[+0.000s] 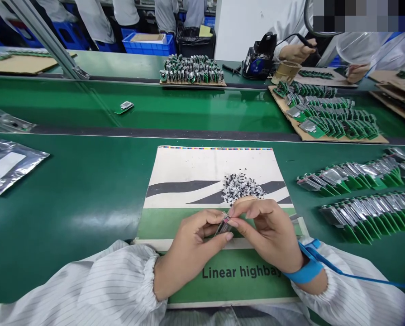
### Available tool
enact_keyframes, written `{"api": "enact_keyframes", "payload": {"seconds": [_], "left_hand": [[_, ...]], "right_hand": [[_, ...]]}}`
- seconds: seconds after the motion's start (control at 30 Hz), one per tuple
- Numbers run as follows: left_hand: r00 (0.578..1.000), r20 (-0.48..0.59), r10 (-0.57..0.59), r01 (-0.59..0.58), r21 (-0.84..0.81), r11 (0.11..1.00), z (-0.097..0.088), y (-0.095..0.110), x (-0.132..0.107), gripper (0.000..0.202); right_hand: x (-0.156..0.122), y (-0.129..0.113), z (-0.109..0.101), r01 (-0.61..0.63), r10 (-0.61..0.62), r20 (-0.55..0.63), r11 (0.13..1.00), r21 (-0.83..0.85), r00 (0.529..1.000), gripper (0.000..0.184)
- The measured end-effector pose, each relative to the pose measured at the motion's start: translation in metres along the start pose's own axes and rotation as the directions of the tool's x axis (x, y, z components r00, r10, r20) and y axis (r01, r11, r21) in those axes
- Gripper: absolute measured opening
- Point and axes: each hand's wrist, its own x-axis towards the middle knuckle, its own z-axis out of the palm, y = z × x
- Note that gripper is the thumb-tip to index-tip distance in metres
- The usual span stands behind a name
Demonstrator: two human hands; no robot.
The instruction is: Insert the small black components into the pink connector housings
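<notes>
My left hand (197,242) holds a small circuit board module (223,225) with thin metal leads between thumb and fingers, over a printed cardboard sheet (175,271). My right hand (268,226), with a blue wrist strap (306,270), pinches at the module's upper end. Whatever sits between the right thumb and forefinger is too small to make out. Just beyond the right fingers lies a heap of tiny black and silver parts (241,186) on the sheet. To the right, rows of circuit boards (372,217) lean against one another on the green table.
A green belt (188,111) crosses beyond the table, carrying one single board (125,107). Board-laden cardboard (338,136) overhangs it at right. A silver bag (12,165) lies at left. A co-worker's hand (297,52) holds a tool across the belt; more boards (192,70) stand there.
</notes>
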Motion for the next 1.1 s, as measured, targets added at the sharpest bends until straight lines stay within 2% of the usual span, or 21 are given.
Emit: {"api": "enact_keyframes", "payload": {"seconds": [0.37,0.53,0.7,0.93,1.03,1.1], "left_hand": [[0.999,-0.016,-0.028,0.028,0.022,0.999,0.001,0.003,0.002,0.017],[1.000,0.001,0.015,-0.015,0.110,0.994,-0.001,0.002,0.000,0.016],[0.998,0.008,0.061,-0.061,0.192,0.979,-0.002,0.000,-0.001,0.016],[1.000,-0.005,0.026,-0.025,0.067,0.997,0.001,0.003,-0.001,0.015],[0.999,-0.010,0.040,-0.040,0.008,0.999,0.001,0.004,-0.002,0.019],[0.999,-0.017,0.036,-0.036,-0.001,0.999,0.000,0.004,-0.003,0.022]], "right_hand": [[0.000,-0.001,0.000,-0.009,0.009,-0.006,1.000,-0.023,1.000,0.024],[-0.002,0.000,-0.001,-0.086,0.086,0.005,0.996,-0.013,0.996,0.021],[-0.001,-0.001,-0.002,-0.091,0.091,0.006,0.996,-0.011,0.996,0.023],[0.000,0.004,-0.009,-0.031,0.029,0.039,0.997,0.070,0.999,0.026],[0.003,0.004,-0.013,-0.029,0.026,0.087,0.999,0.022,0.996,0.031],[0.005,0.003,-0.014,-0.044,0.050,0.155,0.998,-0.046,0.987,0.025]]}}
